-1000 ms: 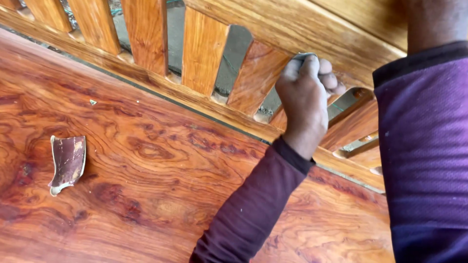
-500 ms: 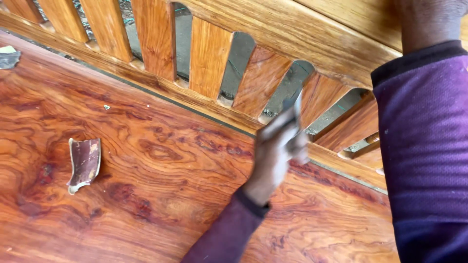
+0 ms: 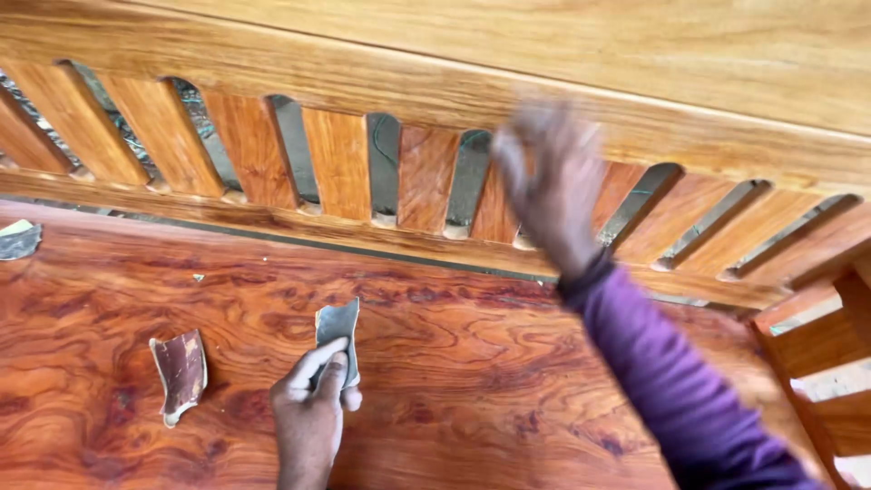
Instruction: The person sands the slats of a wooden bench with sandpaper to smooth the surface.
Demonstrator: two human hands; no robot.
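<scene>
Your left hand (image 3: 310,410): it rests low on the reddish wooden panel (image 3: 472,363). Its fingers (image 3: 319,361) are drawn together and pinch the lower end of a small grey piece of sandpaper (image 3: 338,328), thumb on top, pressing it flat against the panel. The upper part of the sandpaper sticks out beyond the fingertips, toward the rail.

Your right hand (image 3: 549,181): it is raised in front of the slatted rail (image 3: 340,163), at the slats near the middle. It is blurred. The fingers look loosely extended upward, but you cannot tell whether they hold anything or touch the wood. The purple sleeve (image 3: 671,381) runs from the wrist down to the lower right corner.

Second sandpaper scrap (image 3: 180,374): brown, worn and curled at the edges, it lies loose on the panel just to the left of your left hand, not touching it.

Third scrap (image 3: 18,240): greyish, at the far left edge of the panel, well apart from both hands, partly cut off by the frame.

Rail: upright orange-brown slats with rounded gaps between them, set between a lower bar and a broad pale top board (image 3: 635,63). It borders the far edge of the panel.
</scene>
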